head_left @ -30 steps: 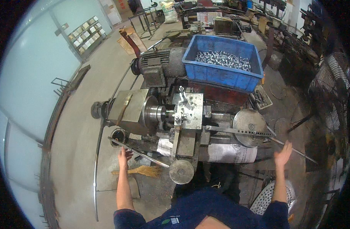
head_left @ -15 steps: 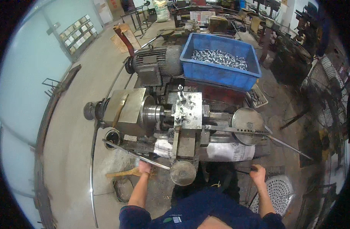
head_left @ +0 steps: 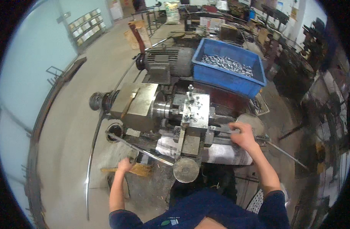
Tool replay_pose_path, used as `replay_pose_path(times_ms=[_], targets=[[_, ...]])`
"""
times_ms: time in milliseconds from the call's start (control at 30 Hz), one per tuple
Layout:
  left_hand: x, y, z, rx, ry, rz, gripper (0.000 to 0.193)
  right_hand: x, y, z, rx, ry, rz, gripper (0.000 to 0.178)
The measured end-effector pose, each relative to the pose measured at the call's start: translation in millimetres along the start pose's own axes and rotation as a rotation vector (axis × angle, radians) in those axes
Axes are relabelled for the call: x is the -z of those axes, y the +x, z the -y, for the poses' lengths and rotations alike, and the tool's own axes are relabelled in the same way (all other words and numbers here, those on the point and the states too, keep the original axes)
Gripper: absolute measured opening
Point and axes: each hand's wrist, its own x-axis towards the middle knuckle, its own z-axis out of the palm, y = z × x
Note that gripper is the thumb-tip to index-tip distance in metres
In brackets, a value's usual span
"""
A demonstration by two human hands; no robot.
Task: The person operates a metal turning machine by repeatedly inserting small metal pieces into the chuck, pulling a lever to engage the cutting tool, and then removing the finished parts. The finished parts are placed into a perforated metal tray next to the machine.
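Note:
My right hand (head_left: 243, 136) is above the right end of a small lathe, beside the flat perforated bar (head_left: 261, 137) and partly in front of a round metal disc (head_left: 252, 121). Its fingers are apart, with nothing visible in them. Low on the left, my left hand (head_left: 125, 164) is curled closed beside a straw brush (head_left: 141, 169); what it holds, if anything, is too blurred to make out. Between the hands stand the chuck (head_left: 162, 109) and the bright square tool block (head_left: 200, 110). A long lever (head_left: 146, 151) slants above the left hand.
Behind the lathe, a blue crate (head_left: 228, 81) holds many small shiny metal parts (head_left: 226, 65). An electric motor (head_left: 169, 61) sits left of it. A wooden-handled brush (head_left: 129, 103) lies on the headstock cover (head_left: 144, 100). A round plate (head_left: 186, 170) projects near my body.
My right hand has risen from low beside the lathe to above its right end. My left hand has moved left, out from beneath the lever. The view has shifted slightly.

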Motion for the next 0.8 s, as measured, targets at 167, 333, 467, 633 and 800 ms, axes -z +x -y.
replay_pose_path(times_ms=[167,333,467,633,800], targets=[[133,-80,3,-0.012,-0.268,-0.534,0.03,-65,87,52,0.322,-0.047,0.08,0.035],[150,-126,65,0.121,-0.086,-0.914,0.027,-134,133,83,0.314,-0.154,0.203,0.025],[118,-127,108,0.456,0.034,-0.523,0.03,-153,142,94,0.228,-0.264,0.299,0.022],[136,-86,155,0.568,0.093,-0.528,0.025,-147,141,101,0.217,-0.253,0.328,0.019],[153,-74,154,0.659,0.03,-0.563,0.023,-147,144,96,0.245,-0.291,0.317,0.019]])
